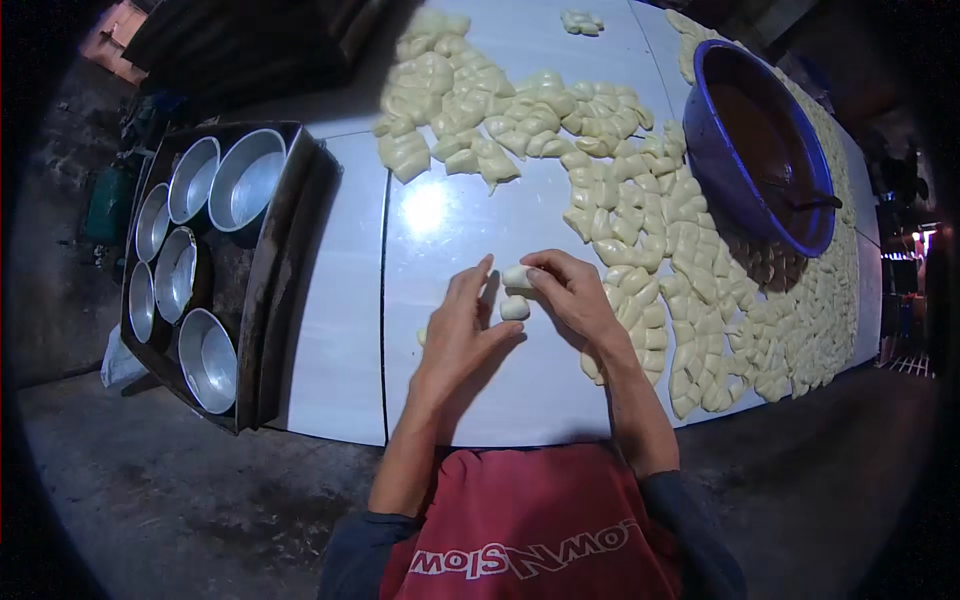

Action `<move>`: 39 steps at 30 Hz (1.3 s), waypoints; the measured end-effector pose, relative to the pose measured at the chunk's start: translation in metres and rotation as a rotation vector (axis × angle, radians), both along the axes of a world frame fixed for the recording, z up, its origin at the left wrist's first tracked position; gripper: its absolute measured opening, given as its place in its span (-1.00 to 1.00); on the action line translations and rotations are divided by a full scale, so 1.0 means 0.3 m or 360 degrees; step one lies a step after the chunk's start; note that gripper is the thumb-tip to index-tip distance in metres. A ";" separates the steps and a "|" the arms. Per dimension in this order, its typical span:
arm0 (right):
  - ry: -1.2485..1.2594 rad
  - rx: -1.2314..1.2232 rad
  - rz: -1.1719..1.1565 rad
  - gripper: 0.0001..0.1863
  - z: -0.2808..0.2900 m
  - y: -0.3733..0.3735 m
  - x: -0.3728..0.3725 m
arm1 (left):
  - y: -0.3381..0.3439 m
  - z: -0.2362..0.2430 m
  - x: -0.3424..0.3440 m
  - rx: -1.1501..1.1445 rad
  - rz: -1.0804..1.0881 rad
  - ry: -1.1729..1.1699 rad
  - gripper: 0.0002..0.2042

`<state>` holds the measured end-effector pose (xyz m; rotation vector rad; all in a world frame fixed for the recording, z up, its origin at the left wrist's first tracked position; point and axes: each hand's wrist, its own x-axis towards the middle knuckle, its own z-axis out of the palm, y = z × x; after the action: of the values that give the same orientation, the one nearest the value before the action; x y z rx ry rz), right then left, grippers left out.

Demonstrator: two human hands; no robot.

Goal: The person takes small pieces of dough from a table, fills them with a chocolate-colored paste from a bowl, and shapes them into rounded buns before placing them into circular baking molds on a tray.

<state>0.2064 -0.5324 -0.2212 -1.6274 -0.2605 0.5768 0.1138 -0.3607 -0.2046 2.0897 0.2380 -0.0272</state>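
Observation:
Two small pale dough pieces lie on the white tabletop between my hands. My right hand [572,292] has its thumb and fingertips closed on the farther dough piece [515,277]. The nearer dough piece [515,309] is rounder and sits by the thumb of my left hand [463,325]. That hand is open, on edge over the table, fingers stretched forward and thumb apart. Another pale bit [422,337] shows at the outer side of my left hand, mostly hidden by it. Many shaped dough pieces [625,215] lie packed together beyond and to the right of my right hand.
At the left, a dark metal tray [285,265] holds several round metal pans [208,360]. A purple basin [700,130] with brown contents and a dark-handled utensil [815,202] stands among the dough at the right. A dark ridged object [235,50] stands at the far left.

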 end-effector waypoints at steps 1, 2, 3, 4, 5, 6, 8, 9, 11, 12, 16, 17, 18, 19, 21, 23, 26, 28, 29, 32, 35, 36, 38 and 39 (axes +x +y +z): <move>-0.0007 -0.0007 0.0000 -0.71 0.003 0.003 0.002 | -0.017 -0.007 0.011 0.0074 -0.0005 -0.0020 -0.22; -0.0285 -0.0274 0.0218 -0.72 0.008 0.001 0.008 | -0.028 -0.004 0.020 -0.0001 0.0070 -0.0087 -0.24; -0.0565 -0.0540 0.0436 -0.72 0.014 0.004 0.013 | -0.031 0.012 0.020 -0.0042 0.0123 -0.0122 -0.32; -0.0631 -0.0499 0.0474 -0.72 0.005 0.009 0.019 | -0.019 -0.011 0.018 -0.0061 0.0097 -0.0117 -0.37; -0.0646 -0.0504 0.0475 -0.72 0.021 0.019 0.036 | -0.010 -0.039 0.015 -0.0081 0.0076 -0.0107 -0.42; -0.0601 -0.0633 0.0461 -0.70 0.049 0.037 0.055 | -0.007 -0.055 0.012 -0.0081 0.0080 -0.0123 -0.42; -0.0700 -0.0713 0.0105 -0.63 0.033 0.087 0.097 | 0.003 -0.056 0.017 -0.0087 -0.0019 -0.0153 -0.48; -0.0717 -0.0707 0.0099 -0.63 0.027 0.125 0.136 | 0.010 -0.049 0.021 -0.0080 -0.0020 -0.0170 -0.48; -0.0960 -0.0754 -0.0231 -0.59 0.009 0.203 0.230 | 0.021 -0.033 0.032 -0.0452 0.0074 0.0034 -0.43; -0.1276 -0.0882 -0.0231 -0.58 -0.022 0.240 0.265 | 0.042 -0.019 0.044 -0.0299 0.0087 0.0012 -0.42; -0.1672 -0.0924 -0.0184 -0.64 -0.140 0.286 0.389 | 0.113 -0.021 0.170 0.0060 0.0158 -0.0194 -0.54; -0.1620 -0.0982 -0.0129 -0.65 -0.137 0.281 0.393 | 0.130 -0.007 0.214 0.0174 0.0170 -0.0251 -0.57; -0.1619 -0.0987 -0.0124 -0.65 -0.136 0.264 0.384 | 0.143 -0.028 0.267 0.0364 0.0112 -0.0383 -0.58; -0.1307 -0.0814 -0.0230 -0.65 -0.121 0.249 0.359 | 0.162 -0.059 0.321 0.0556 0.0062 -0.0516 -0.58; -0.0672 -0.0599 -0.0327 -0.64 -0.085 0.192 0.311 | 0.180 -0.107 0.429 0.0838 -0.0203 -0.0676 -0.55; 0.0125 0.0058 -0.0474 -0.70 -0.083 0.103 0.261 | 0.175 -0.151 0.496 0.1146 -0.0277 -0.0563 -0.56; 0.0465 0.0436 -0.0714 -0.80 0.036 -0.025 0.144 | 0.176 -0.180 0.531 0.1146 -0.0271 -0.0381 -0.56; 0.0489 0.0605 -0.0690 -0.67 0.036 -0.124 0.092 | 0.192 -0.183 0.530 0.1179 -0.0253 -0.0362 -0.54; 0.0503 0.0674 -0.0727 -0.62 0.057 -0.159 0.068 | 0.176 -0.163 0.532 0.1159 -0.0248 -0.0371 -0.53; 0.0488 0.0630 -0.0874 -0.58 0.100 -0.178 0.019 | 0.072 -0.065 0.455 0.0842 -0.0249 -0.0475 -0.49; 0.0422 0.0733 -0.0637 -0.71 0.077 -0.214 -0.003 | -0.080 0.069 0.346 -0.0198 -0.0448 -0.0469 -0.50; 0.0454 0.0742 -0.0650 -0.68 0.084 -0.216 -0.010 | -0.120 0.084 0.331 -0.0319 -0.0518 -0.0229 -0.52; 0.0420 0.0677 -0.0672 -0.68 0.103 -0.233 -0.016 | -0.179 0.109 0.309 -0.0465 -0.0524 -0.0124 -0.62; 0.0394 0.0590 -0.0691 -0.68 0.115 -0.246 -0.016 | -0.186 0.119 0.307 -0.0452 -0.0541 -0.0135 -0.62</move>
<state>0.2017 -0.6061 -0.1867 -1.1889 0.1620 0.3632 0.2058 -0.4166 -0.1689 1.8212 -0.1666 -0.1664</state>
